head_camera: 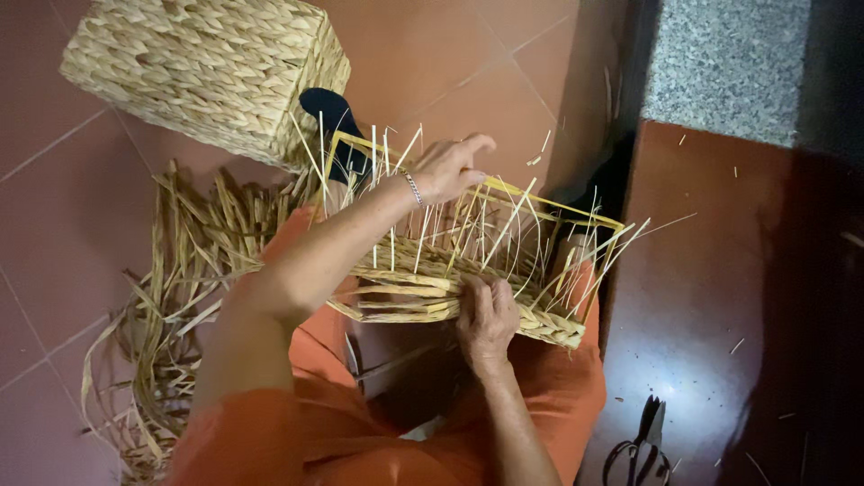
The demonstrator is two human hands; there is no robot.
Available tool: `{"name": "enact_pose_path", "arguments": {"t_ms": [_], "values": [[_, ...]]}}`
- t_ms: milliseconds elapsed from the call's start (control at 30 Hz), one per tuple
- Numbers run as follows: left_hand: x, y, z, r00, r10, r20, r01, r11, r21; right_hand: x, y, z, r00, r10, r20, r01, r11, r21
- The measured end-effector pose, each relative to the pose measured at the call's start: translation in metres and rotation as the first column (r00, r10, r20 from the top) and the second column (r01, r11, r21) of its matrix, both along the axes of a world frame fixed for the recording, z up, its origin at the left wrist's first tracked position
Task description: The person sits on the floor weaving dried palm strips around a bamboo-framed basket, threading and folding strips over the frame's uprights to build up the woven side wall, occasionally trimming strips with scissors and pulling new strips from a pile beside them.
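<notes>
Head view: half-woven basket (468, 270) w/ yellow wire frame is held on the lap, over orange trousers (558, 396), stakes sticking up loose. Right hand (487, 317) is pressed on the near woven wall, fingers curled and closed on the weave, exact strand can't be told. Left hand (447, 167) is reached over the top rim, fingers partly closed, pinching thin upright stakes (423, 229). For a good row, judged: strand to be kept tight and packed down against the row below, stakes kept evenly spaced, frame steadied. Outward: pile of dry straw strips (180, 297) on the floor at left, finished woven box (211, 72) beyond it, dark sock foot just beside it. Scissors (641, 445) lie at lower right on dark polished step (720, 297). Floor is reddish tile (54, 234); grey speckled stone (720, 63) up right.
</notes>
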State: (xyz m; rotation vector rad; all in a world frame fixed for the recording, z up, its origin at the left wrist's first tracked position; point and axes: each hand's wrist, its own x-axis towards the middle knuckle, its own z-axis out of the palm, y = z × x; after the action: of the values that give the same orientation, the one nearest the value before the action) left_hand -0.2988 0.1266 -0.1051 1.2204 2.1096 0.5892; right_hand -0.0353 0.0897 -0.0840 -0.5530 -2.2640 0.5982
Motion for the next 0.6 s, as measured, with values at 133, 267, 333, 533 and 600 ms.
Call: {"name": "enact_pose_path", "arguments": {"t_ms": [133,267,333,533,600], "values": [[0.001,-0.003,-0.009,0.976,-0.129,-0.177,0.165,0.965,0.205,-0.001,-0.001,0.006,1.0,0.006,0.004,-0.006,1.0,-0.005],[-0.004,0.002,-0.005,0.933,-0.235,-0.274,0.225,0.972,-0.068,0.0,0.0,0.005,1.0,0.017,-0.005,-0.017,0.999,-0.038],[-0.009,0.004,0.0,0.979,-0.172,-0.107,0.154,0.976,-0.155,0.0,0.0,0.004,1.0,0.026,-0.012,-0.026,0.999,-0.043],[-0.024,0.0,0.012,0.991,-0.127,-0.037,0.126,0.992,-0.032,0.001,0.001,0.004,0.999,0.016,0.034,-0.015,0.999,-0.043],[-0.036,-0.006,0.014,0.996,-0.077,-0.037,0.071,0.985,-0.157,0.001,0.002,0.005,0.999,0.029,0.027,-0.028,0.998,-0.056]]}}
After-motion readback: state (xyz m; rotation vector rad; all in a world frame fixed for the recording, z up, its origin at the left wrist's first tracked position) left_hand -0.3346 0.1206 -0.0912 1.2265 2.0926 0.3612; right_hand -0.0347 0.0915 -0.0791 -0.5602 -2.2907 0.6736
